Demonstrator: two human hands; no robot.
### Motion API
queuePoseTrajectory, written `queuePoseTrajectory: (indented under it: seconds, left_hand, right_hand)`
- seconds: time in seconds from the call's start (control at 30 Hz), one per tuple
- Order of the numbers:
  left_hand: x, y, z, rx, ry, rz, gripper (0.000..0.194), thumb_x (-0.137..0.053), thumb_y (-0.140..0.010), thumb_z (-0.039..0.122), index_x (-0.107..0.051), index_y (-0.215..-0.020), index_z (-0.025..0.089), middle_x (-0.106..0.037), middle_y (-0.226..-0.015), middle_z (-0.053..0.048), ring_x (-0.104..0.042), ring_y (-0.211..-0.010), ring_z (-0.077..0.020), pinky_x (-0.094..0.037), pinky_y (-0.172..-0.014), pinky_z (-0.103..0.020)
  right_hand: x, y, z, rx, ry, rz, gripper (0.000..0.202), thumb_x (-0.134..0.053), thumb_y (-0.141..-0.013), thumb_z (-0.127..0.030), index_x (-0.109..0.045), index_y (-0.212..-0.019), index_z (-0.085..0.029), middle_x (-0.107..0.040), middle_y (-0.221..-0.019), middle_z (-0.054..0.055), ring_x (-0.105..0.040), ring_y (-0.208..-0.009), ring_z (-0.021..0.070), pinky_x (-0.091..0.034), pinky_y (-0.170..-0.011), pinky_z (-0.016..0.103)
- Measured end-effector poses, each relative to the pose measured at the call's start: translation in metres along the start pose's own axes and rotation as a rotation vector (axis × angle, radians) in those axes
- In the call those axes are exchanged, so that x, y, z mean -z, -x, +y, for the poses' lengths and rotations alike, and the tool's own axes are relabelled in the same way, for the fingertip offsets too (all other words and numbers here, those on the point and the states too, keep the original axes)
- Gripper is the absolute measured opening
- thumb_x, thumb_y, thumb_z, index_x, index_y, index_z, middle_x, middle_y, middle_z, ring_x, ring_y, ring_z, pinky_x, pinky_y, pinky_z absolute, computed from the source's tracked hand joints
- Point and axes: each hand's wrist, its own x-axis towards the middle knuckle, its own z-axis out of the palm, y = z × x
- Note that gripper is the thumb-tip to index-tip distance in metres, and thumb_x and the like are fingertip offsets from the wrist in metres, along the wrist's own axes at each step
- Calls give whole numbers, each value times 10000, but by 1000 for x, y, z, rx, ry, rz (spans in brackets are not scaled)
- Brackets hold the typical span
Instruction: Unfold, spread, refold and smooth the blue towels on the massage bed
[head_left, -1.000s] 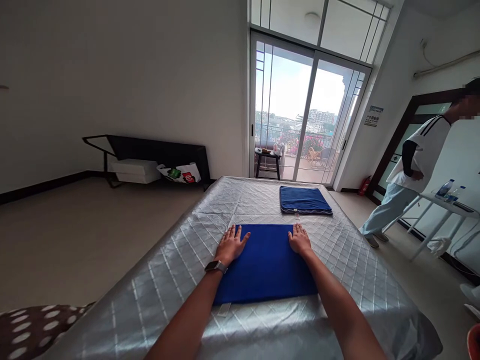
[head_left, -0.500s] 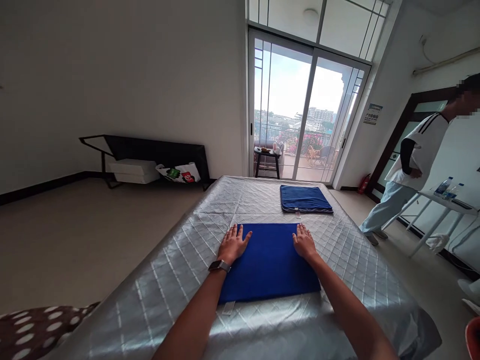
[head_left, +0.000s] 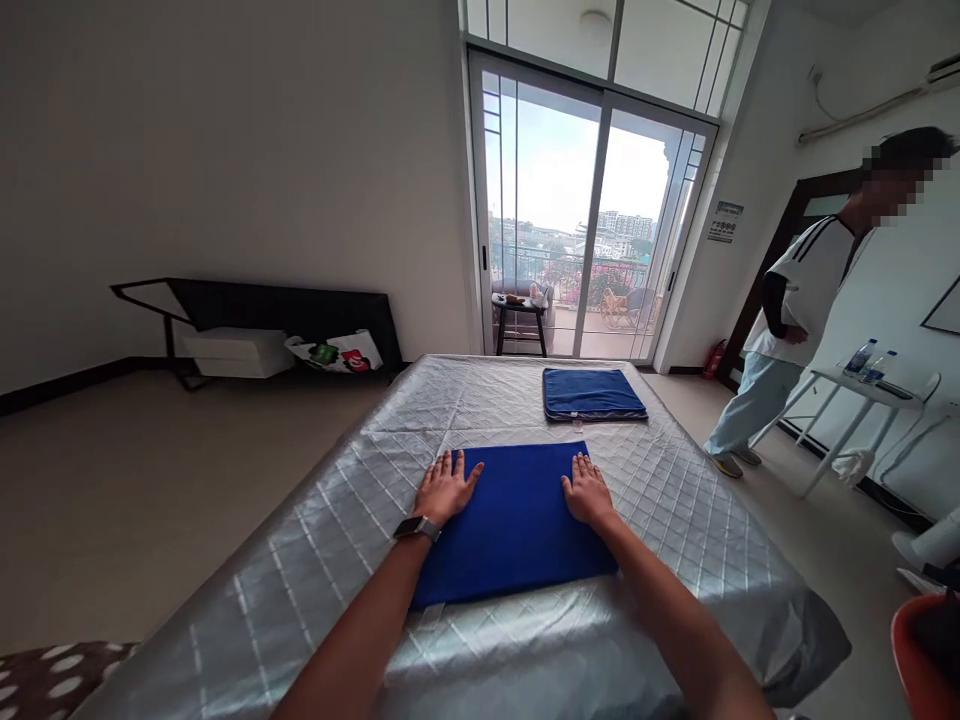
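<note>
A folded bright blue cloth (head_left: 517,530) lies flat on the silver quilted cover (head_left: 322,560) in front of me. My left hand (head_left: 446,488) rests on its left edge, fingers spread, a watch on the wrist. On the right edge lies my right hand (head_left: 589,490), palm down, thumb apart from the fingers. Neither hand grips anything. Farther back on the cover is a darker blue folded cloth (head_left: 592,393), with no hand touching it.
A person (head_left: 802,290) stands at the right beside a white table (head_left: 870,388) with bottles. Black frame furniture (head_left: 285,305) holds a white box (head_left: 236,352) at the left. A spotted brown cloth (head_left: 60,675) lies bottom left, and an orange-red object (head_left: 911,650) bottom right.
The view has turned slightly to the right. Both hands remain on the blue cloth's side edges. The person at the right appears more fully in view.
</note>
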Motion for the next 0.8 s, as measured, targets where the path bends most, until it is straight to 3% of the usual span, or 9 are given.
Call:
queuePoseTrajectory:
  seconds: [0.07,0.23,0.3,0.37,0.43,0.5,0.8]
  left_hand:
    - [3,7,22,-74,3,44,770,-170,-1007,567,-322,-1538,30,-296,-1605,-234,-277,-1501,-315,-219,-1223,-475]
    - [-11,42,107,-545,53,117,673,-180,-1024,529,-372,-1538,140,-318,-1619,-132,-258,-1513,-239,-239,-1231,-421]
    - [-22,54,130,-603,57,93,649,-177,-1029,506,-408,-1521,151,-361,-1600,-127,-281,-1505,-232,-241,-1232,-426]
    - [-31,59,137,-567,51,59,645,-177,-1029,501,-432,-1508,151,-388,-1585,-131,-297,-1498,-234,-246,-1229,-430]
    - [-35,59,129,-521,48,43,649,-187,-1024,516,-432,-1509,160,-387,-1587,-125,-298,-1498,-240,-244,-1229,-434]
    - [-35,55,108,-483,39,34,661,-193,-1019,532,-418,-1518,162,-367,-1597,-119,-290,-1500,-248,-232,-1232,-438]
    - [-33,40,-34,-184,-46,25,743,-166,-991,582,-343,-1549,125,-307,-1616,-148,-281,-1503,-270,-242,-1218,-475]
  right_hand:
    - [0,0,0,1,-7,-1,663,-241,-1029,-414,-229,-1580,-46,-198,-1644,130,-132,-1539,197,-106,-1231,353]
    - [-1,0,2,14,-6,-3,654,-248,-1031,-397,-225,-1580,-43,-199,-1643,139,-125,-1540,197,-111,-1231,360]
    - [-2,0,4,27,3,0,644,-257,-1030,-379,-227,-1580,-43,-208,-1640,146,-126,-1540,197,-117,-1230,358]
    - [-2,0,4,35,5,1,644,-259,-1030,-376,-228,-1579,-41,-220,-1636,151,-129,-1539,197,-124,-1228,357]
    - [-2,0,4,25,2,3,648,-253,-1031,-387,-230,-1578,-41,-230,-1633,153,-135,-1538,197,-127,-1228,362]
    - [-2,0,3,12,-3,6,654,-245,-1030,-397,-232,-1577,-40,-219,-1637,146,-139,-1538,199,-121,-1230,366]
    - [-3,-2,3,2,-31,-5,667,-233,-1024,-416,-226,-1582,-52,-197,-1646,128,-130,-1539,197,-105,-1232,367]
